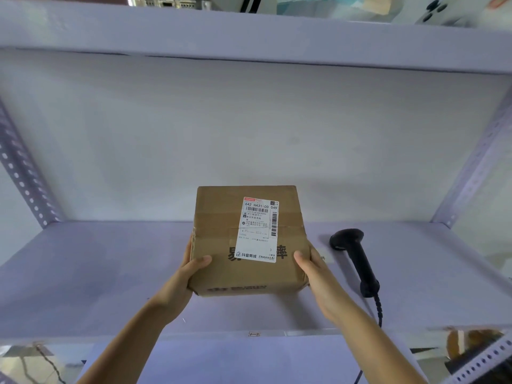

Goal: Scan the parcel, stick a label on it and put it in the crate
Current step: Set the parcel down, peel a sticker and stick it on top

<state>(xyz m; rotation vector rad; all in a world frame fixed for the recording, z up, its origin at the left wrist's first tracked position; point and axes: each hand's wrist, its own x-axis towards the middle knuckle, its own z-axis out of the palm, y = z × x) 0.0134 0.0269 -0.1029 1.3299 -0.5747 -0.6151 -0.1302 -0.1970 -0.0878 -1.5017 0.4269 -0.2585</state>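
A brown cardboard parcel (221,239) rests on or just above the white shelf (110,273), in the middle of the view. A white shipping label (259,230) with barcodes covers the right part of its top. My left hand (191,268) grips the parcel's left side with the thumb on top. My right hand (310,266) grips the right side the same way. A black handheld scanner (353,254) lies on the shelf just right of the parcel, its coiled cable running over the front edge. No crate is in view.
The shelf has perforated metal uprights at left (25,176) and right (471,167), and another shelf board (249,37) overhead. A small paper slip (322,257) lies between parcel and scanner. Dim clutter shows below the shelf's front edge at the lower corners.
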